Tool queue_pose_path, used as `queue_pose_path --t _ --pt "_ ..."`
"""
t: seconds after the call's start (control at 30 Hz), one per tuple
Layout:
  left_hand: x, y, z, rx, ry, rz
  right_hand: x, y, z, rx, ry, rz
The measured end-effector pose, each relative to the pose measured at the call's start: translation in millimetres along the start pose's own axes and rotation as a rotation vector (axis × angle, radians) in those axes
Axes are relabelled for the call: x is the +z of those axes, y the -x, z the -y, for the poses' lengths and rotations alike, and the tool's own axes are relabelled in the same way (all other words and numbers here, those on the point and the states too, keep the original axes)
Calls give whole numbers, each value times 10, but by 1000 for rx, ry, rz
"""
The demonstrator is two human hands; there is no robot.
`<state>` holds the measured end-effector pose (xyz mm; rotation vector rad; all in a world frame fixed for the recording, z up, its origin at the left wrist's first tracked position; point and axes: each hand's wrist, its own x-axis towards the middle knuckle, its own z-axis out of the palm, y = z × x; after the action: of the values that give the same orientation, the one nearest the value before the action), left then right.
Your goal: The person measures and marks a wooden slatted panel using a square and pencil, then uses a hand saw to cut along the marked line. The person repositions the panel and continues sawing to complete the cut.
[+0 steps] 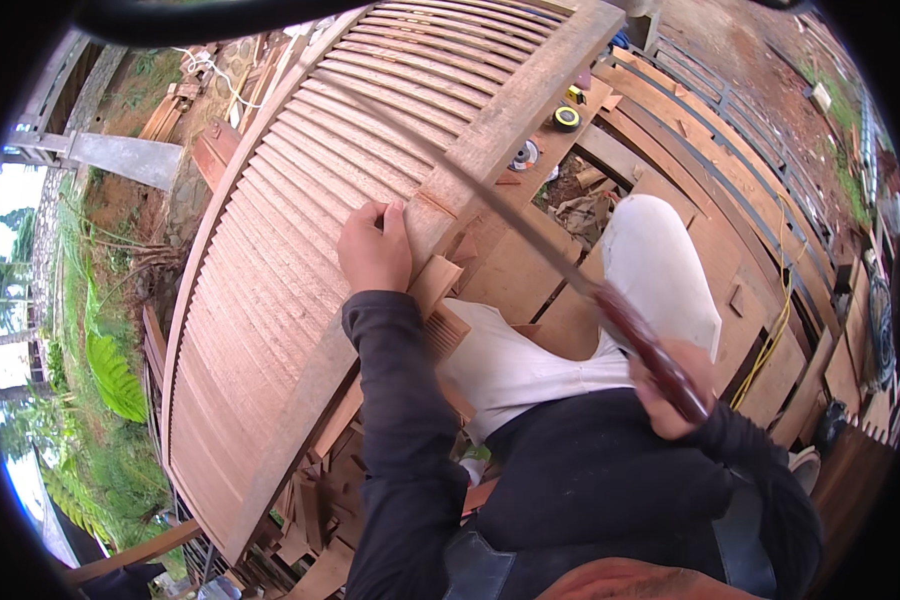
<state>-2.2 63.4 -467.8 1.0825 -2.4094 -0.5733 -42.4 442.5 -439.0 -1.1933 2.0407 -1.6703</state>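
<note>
Handle [642, 338]: clamped by right hand [658, 402]
Left hand [377, 250]: fingers curled on panel [292, 425], grip unclear
Slats [280, 255]: fitted; remainder unclear

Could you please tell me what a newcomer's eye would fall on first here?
The large louvred wooden panel dominates the left and centre, with the left hand at its near rail. Next comes the long, thin tool with a reddish-brown handle, slanting across the middle from the right hand.

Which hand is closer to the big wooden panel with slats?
Left. The left hand rests on the slatted wooden panel, beside its frame rail; the right hand is off to the panel's right, gripping a long tool by its red-brown handle.
</note>
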Motion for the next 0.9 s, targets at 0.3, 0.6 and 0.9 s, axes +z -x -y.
queue_pose_path --t 0.3,0.6,0.9 --pt "-264 367 -41 195 83 -9 -223 -273 -821 -1 -352 -313" --pt "-226 515 -157 232 -133 17 -181 -279 -1231 5 -250 -133" --pt "-185 461 -233 244 -192 -7 -223 -459 -740 224 -205 221"
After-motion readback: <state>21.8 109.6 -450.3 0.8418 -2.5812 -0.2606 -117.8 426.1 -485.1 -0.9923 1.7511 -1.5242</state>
